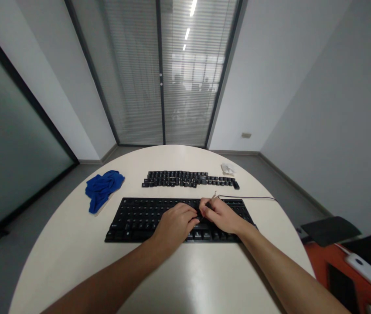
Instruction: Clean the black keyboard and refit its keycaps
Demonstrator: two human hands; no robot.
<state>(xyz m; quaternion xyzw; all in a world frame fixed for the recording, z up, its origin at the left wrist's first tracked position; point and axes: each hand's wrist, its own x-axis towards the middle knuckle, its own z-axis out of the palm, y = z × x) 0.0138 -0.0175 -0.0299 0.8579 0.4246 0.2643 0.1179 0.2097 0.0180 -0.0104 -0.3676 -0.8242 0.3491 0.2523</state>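
A black keyboard (139, 218) lies across the table in front of me. Over its right half, my right hand (221, 214) pinches a thin tool with two wire prongs (215, 194) sticking up, which looks like a keycap puller; its lower end is hidden. My left hand (176, 222) rests on the middle of the keyboard, thumb and fingertips drawn together close to the right fingers. Whatever lies between its fingertips is too small and dark to make out. Beyond the keyboard, loose black keycaps (172, 179) stand in rows.
A crumpled blue cloth (103, 187) lies on the left of the round white table (172, 279). At the back right is a small clear plastic bag (228, 169). The keyboard's cable (250, 197) runs off the right edge. An orange chair seat (322, 261) holds a white device (370, 272).
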